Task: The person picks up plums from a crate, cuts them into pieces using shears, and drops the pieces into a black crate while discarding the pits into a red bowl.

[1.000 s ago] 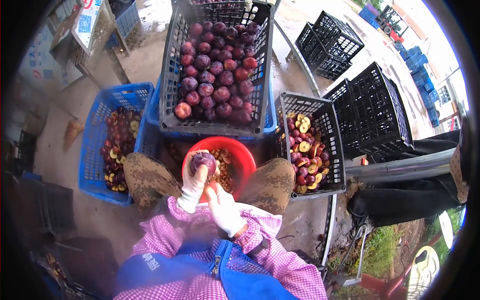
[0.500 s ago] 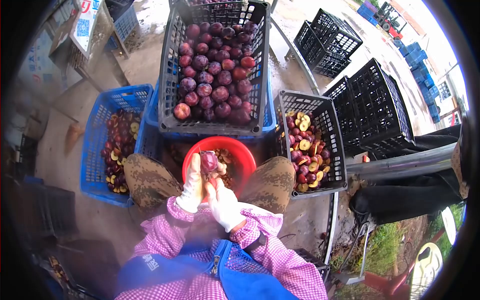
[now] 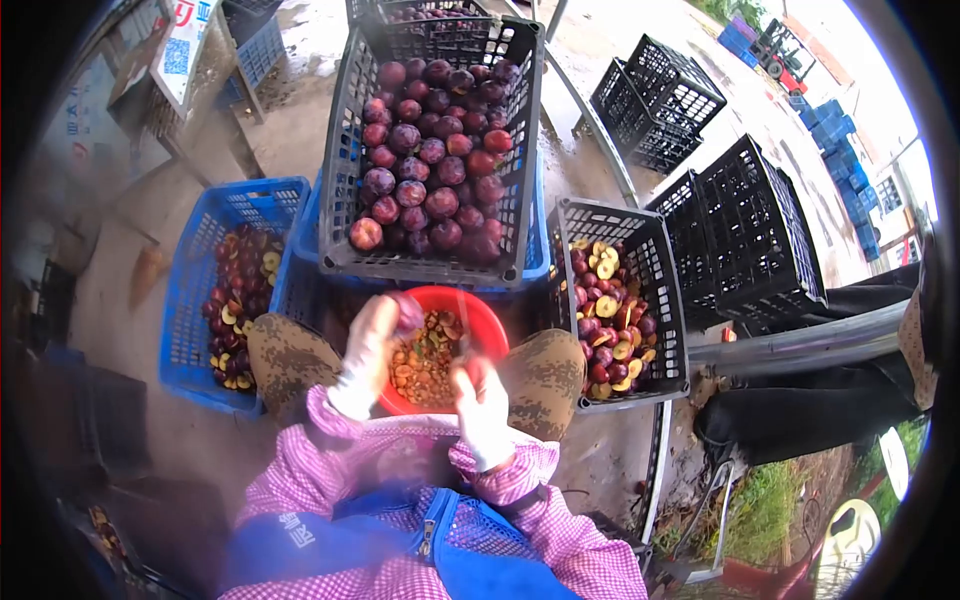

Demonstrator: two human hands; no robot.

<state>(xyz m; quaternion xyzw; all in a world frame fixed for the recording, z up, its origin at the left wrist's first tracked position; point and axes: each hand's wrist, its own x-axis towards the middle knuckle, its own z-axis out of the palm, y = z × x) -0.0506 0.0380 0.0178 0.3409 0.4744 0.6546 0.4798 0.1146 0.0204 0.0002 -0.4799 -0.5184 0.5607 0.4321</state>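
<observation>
My left hand [image 3: 362, 362], in a pale glove, is closed around a purple-red plum [image 3: 408, 316] over the left rim of a red bowl [image 3: 490, 325]. Wet orange-brown plum pits [image 3: 422, 375] lie inside the bowl. Closed at the bowl's right side is my gloved right hand [image 3: 482, 412], gripping a small knife [image 3: 463, 320] with a reddish handle; its thin blade points up and is smeared by motion. Beyond the bowl, a black crate [image 3: 335, 215] of whole plums [image 3: 430, 150] rests on a blue crate.
Cut plums fill part of a blue crate [image 3: 185, 290] at left and a black crate [image 3: 672, 300] at right. My knees flank the bowl. Empty black crates [image 3: 755, 240] stack farther right, near a metal pole [image 3: 800, 335] and another person's dark-trousered leg [image 3: 800, 405].
My hands have moved apart. The left went slightly left with the plum, the right swung right with the knife, and the pits in the bowl now show between them.
</observation>
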